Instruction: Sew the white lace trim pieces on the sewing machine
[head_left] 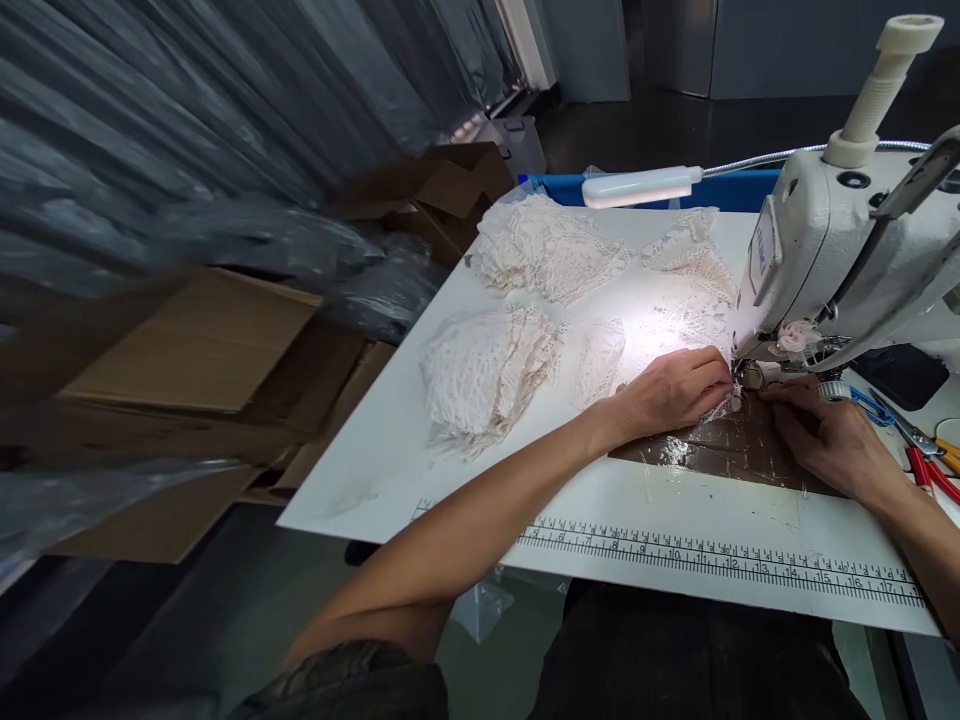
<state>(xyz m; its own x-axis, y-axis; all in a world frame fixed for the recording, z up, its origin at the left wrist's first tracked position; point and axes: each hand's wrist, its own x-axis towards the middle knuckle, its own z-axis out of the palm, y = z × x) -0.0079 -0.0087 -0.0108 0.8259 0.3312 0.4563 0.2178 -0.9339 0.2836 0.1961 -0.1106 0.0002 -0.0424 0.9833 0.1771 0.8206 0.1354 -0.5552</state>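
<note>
My left hand (671,390) lies on the white table (390,440) with its fingers pressed together on a small piece of white lace (726,404) at the needle of the white sewing machine (832,260). My right hand (829,435) rests on the brown plate (705,445) under the machine, fingers curled and pinching the same lace from the other side. Both fingertips meet just below the presser foot (750,375).
Piles of white lace pieces (487,370) (547,245) lie on the table's left and far side. A lamp (637,187) lights the work. Scissors and red-handled tools (926,455) lie at the right. A ruler strip (720,560) runs along the front edge. Cardboard boxes (202,345) stand at left.
</note>
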